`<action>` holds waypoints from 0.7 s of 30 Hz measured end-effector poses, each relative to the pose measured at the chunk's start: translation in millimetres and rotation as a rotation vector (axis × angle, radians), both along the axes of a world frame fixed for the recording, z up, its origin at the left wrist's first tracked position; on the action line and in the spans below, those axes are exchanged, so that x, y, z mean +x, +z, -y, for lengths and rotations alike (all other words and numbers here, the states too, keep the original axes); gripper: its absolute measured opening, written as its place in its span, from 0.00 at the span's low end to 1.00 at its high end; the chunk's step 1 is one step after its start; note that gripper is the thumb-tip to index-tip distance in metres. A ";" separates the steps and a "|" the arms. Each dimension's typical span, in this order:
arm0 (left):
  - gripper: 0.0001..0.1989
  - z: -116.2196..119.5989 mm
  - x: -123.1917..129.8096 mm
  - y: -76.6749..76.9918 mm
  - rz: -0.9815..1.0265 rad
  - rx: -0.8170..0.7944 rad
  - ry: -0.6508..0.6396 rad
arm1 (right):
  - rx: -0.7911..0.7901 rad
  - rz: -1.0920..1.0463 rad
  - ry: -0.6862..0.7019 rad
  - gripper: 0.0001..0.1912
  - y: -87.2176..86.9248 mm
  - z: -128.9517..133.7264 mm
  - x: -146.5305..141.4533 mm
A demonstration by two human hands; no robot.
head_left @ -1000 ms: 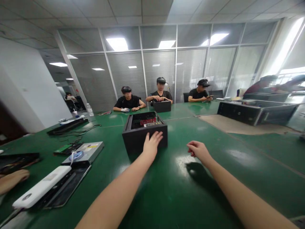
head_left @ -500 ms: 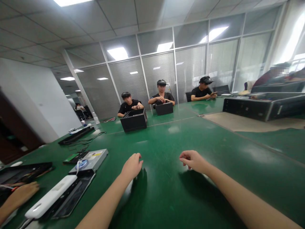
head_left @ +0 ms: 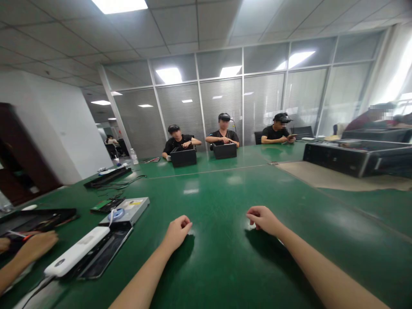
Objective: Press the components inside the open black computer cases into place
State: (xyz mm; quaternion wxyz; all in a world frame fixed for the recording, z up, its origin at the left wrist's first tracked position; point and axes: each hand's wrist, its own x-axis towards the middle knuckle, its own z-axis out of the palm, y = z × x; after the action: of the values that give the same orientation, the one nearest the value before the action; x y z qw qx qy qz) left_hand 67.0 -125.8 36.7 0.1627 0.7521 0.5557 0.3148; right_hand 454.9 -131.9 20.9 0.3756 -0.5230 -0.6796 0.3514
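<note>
Evidently, a co-worker's forearm was cut off by the left edge; beside the co-worker's hand (head_left: 40,245) a red-handled tool (head_left: 26,237) could only partly be made out, and a dark tray (head_left: 61,214) was cropped too. Next, a black panel (head_left: 107,253) was partly covered by a white power strip (head_left: 77,251), whose cable (head_left: 37,288) was cut by the bottom edge. A silver drive (head_left: 138,209) was partly masked by a blue-and-white coil (head_left: 117,214). The left hand (head_left: 178,231) was held low over the green table (head_left: 209,274), its fingers loosely curled, its grip slack and unfilled; whether the surface was touched could not be told. Near the far edge, a black box (head_left: 184,157) was seen in front of a seated person (head_left: 178,140), its inside concealed by its front wall; to its right, a second black box (head_left: 225,151) was seen. The right hand (head_left: 262,219) was held likewise, fingers bent, its grip loose and unfilled. Between the hands, a wide stretch of table was offered, bounded on the right by a brown sheet (head_left: 291,171) and a large topless case (head_left: 337,161), whose far end was blurred.
</note>
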 end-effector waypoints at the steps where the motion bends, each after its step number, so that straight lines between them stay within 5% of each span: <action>1: 0.11 2.5 2.2 3.7 0.019 -0.010 -0.035 | -0.003 0.005 0.000 0.14 -0.4 -0.7 1.2; 7: 0.12 12.5 12.8 18.8 0.035 -0.009 -0.079 | 0.011 0.037 0.019 0.15 1.4 -3.3 4.4; 15: 0.13 9.4 6.5 18.4 0.038 -0.023 -0.065 | 0.026 0.072 0.036 0.16 5.6 1.5 -3.1; 21: 0.12 3.5 8.0 12.3 0.021 -0.040 -0.087 | 0.242 0.077 -0.059 0.23 20.1 10.9 -11.0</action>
State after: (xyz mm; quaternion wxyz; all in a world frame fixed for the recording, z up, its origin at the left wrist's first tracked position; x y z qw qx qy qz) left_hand 74.9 -129.2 49.0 0.1971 0.7686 0.5271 0.3041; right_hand 443.9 -142.7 41.0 0.4198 -0.5067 -0.7153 0.2350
